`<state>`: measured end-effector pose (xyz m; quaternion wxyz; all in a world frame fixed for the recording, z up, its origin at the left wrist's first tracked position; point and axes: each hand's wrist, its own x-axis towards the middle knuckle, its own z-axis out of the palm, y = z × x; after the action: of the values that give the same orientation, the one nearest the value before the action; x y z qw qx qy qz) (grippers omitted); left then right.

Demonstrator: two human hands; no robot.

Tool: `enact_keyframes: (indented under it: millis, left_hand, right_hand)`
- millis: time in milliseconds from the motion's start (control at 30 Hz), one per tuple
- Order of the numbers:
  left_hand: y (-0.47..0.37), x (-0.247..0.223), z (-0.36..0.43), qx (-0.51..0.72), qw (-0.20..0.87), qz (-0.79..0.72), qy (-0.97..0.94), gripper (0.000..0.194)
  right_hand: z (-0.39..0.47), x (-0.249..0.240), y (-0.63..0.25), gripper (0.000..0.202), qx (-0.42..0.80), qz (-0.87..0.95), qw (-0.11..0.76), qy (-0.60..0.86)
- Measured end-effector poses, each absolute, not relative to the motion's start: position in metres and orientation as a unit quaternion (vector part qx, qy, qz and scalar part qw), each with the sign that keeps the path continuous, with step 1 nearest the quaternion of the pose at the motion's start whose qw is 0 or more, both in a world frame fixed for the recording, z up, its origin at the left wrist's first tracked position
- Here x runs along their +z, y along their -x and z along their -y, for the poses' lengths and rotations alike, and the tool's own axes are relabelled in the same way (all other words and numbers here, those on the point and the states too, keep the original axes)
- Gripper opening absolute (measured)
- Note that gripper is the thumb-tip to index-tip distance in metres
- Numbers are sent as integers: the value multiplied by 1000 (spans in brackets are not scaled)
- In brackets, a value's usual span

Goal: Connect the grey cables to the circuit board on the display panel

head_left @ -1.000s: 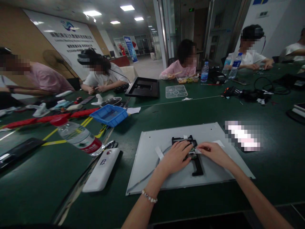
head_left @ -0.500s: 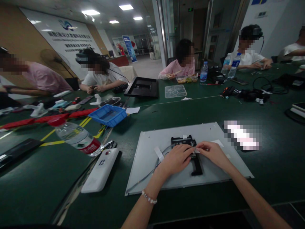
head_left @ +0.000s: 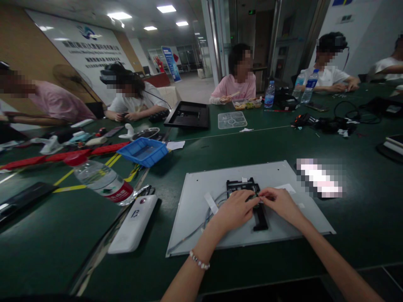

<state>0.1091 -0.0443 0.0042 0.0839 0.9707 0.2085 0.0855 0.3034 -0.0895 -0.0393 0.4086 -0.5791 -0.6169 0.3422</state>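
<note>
A black plastic frame lies on a white panel in front of me. My left hand covers the frame's middle, its thumb and fingers curved onto it and hiding part of it. From the right, my right hand pinches at the frame's right side. Its fingertips touch or nearly touch those of my left hand, and what sits between them is too small to make out. A thin grey cable loops out left of the frame, with a white strip across it.
Left of the panel are a white power bank, a tilted water bottle and a blue tray. A phone with a blurred screen lies to the right. Several people sit around the green table, one with food.
My left hand has shifted slightly, its fingers lower and closer to the right fingertips. The pale, see-through bit between my hands is less visible. Across the table, a person has sat up.
</note>
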Motion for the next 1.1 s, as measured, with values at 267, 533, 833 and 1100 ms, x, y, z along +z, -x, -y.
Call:
enact_keyframes:
  millis: [267, 533, 833, 1100]
  left_hand:
    - [-110, 3, 45, 80, 71, -207, -973, 35]
    - [-110, 2, 45, 85, 70, -204, -973, 33]
    - [-111, 1, 44, 89, 66, -203, -973, 32]
    - [-110, 2, 45, 87, 61, -200, -974, 33]
  right_hand:
    - [93, -43, -304, 17, 292, 649, 397, 580]
    - [96, -44, -300, 19, 160, 705, 338, 602]
    - [98, -45, -298, 16, 143, 710, 318, 611]
    - [99, -43, -299, 16, 154, 707, 314, 614]
